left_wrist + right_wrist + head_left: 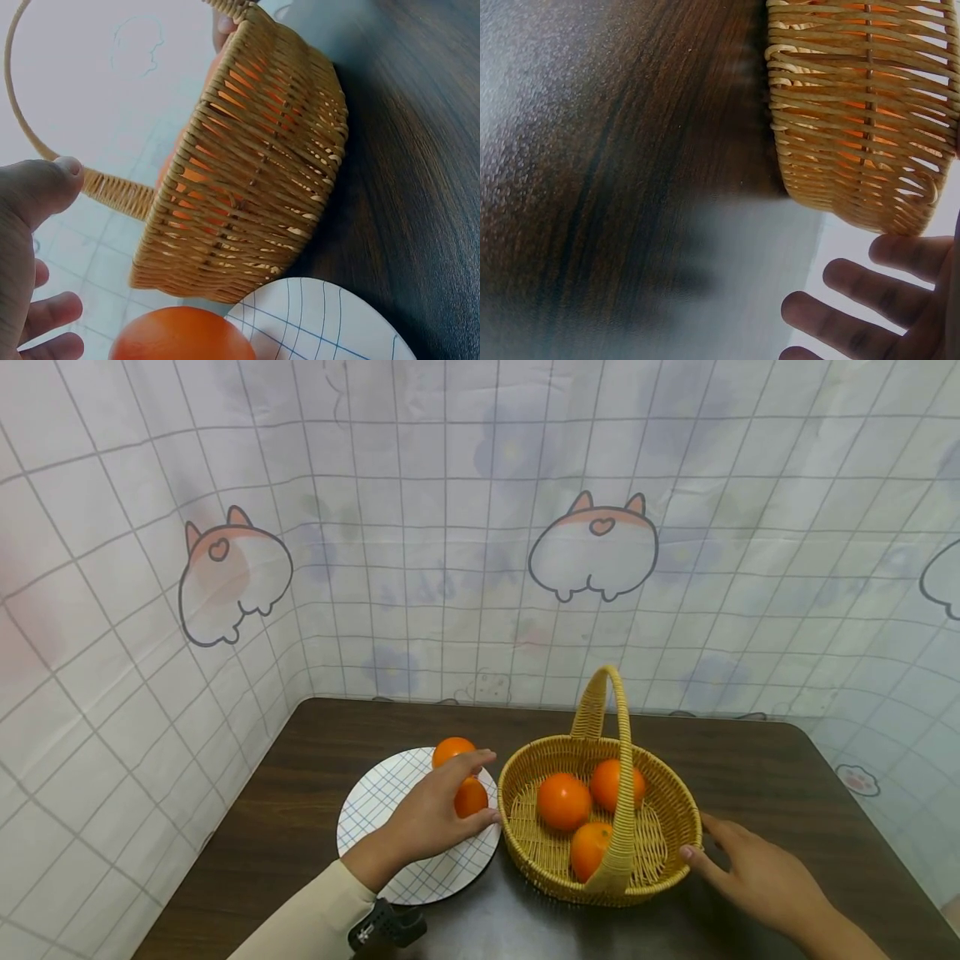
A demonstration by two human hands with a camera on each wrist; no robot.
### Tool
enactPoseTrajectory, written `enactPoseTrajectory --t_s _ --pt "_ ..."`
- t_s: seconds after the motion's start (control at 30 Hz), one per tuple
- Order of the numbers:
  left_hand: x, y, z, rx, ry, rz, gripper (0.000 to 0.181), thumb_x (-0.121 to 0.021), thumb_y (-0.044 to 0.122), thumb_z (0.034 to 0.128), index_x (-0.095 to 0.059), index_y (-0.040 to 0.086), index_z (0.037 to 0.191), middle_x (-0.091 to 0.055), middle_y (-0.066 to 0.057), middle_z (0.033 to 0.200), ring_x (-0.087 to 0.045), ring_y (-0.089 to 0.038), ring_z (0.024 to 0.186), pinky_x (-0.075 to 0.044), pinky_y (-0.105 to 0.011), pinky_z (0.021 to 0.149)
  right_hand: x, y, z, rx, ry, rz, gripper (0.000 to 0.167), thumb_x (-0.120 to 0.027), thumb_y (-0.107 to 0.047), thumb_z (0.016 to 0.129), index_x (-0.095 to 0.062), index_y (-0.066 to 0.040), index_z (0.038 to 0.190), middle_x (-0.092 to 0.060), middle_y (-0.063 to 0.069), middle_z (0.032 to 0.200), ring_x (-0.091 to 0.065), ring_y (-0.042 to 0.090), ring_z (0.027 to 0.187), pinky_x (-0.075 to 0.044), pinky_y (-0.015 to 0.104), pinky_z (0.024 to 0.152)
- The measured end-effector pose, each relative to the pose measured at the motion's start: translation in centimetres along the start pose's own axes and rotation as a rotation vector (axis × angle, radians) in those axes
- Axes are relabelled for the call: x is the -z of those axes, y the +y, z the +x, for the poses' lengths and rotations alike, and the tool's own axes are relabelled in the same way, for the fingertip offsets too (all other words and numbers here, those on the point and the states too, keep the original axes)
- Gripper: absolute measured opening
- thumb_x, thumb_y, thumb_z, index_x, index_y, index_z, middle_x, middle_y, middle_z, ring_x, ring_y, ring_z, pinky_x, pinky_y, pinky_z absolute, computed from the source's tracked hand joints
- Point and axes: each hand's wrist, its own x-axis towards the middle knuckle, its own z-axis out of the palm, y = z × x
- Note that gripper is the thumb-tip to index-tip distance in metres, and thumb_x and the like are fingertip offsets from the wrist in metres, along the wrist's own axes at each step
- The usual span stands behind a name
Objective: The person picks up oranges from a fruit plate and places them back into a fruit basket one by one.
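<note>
A white plate (382, 793) with a blue grid carries two oranges, one farther back (452, 750) and one nearer (471, 797). My left hand (431, 806) hovers over the plate beside the nearer orange, thumb and fingers spread apart. In the left wrist view nothing lies between them, and an orange (184, 337) shows below. To the right stands a woven basket (517, 835) with a tall handle and three oranges (564, 802) inside. My right hand (772, 872) is at the basket's right side, its fingers extended, thumb by the rim and a fingertip against the wicker.
Everything stands on a dark wood-grain table (337, 727). A white gridded curtain (442, 568) with cartoon prints surrounds its back and sides. The basket handle (622, 760) rises well above the rim. A black band (386, 927) sits on the left wrist.
</note>
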Motion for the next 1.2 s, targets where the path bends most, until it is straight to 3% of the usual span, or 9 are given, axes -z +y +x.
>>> enactPoseTrajectory --t_s 0.13,0.23,0.67,1.2 --pt "0.1 -0.2 0.0 0.004 0.014 0.023 0.074 -0.083 0.037 0.0878 -0.047 0.023 0.151 -0.061 -0.003 0.135 -0.062 -0.023 0.113 -0.055 -0.032 0.078 0.1 0.0 0.0 0.001 0.004 -0.002 0.076 -0.052 -0.059 0.101 -0.051 0.003 0.145 -0.058 0.03 0.136 -0.066 0.045 0.107 -0.055 0.065 0.074" --pt "0.2 -0.4 -0.1 0.001 0.029 0.042 0.073 -0.084 0.036 0.0868 -0.049 0.023 0.15 -0.062 -0.002 0.133 -0.062 -0.024 0.111 -0.055 -0.035 0.082 0.1 0.0 0.0 0.005 0.014 -0.007 0.076 -0.053 -0.059 0.101 -0.051 0.004 0.145 -0.058 0.03 0.136 -0.065 0.046 0.108 -0.055 0.065 0.074" --pt "0.9 -2.0 -1.2 0.025 0.065 0.086 0.069 -0.085 0.033 0.086 -0.054 0.015 0.145 -0.057 -0.002 0.145 -0.054 -0.027 0.131 -0.046 -0.049 0.107 0.4 -0.2 0.2 0.02 0.023 -0.008 0.075 -0.054 -0.058 0.101 -0.052 0.004 0.143 -0.059 0.029 0.134 -0.066 0.044 0.107 -0.055 0.065 0.074" --pt "0.1 -4.4 -2.7 0.1 0.039 0.161 0.069 -0.087 0.033 0.0834 -0.057 0.009 0.141 -0.059 -0.006 0.142 -0.054 -0.026 0.133 -0.042 -0.045 0.112 0.4 -0.1 0.1 0.009 -0.01 -0.002 0.076 -0.052 -0.058 0.102 -0.05 0.004 0.145 -0.059 0.029 0.134 -0.066 0.045 0.106 -0.055 0.064 0.073"
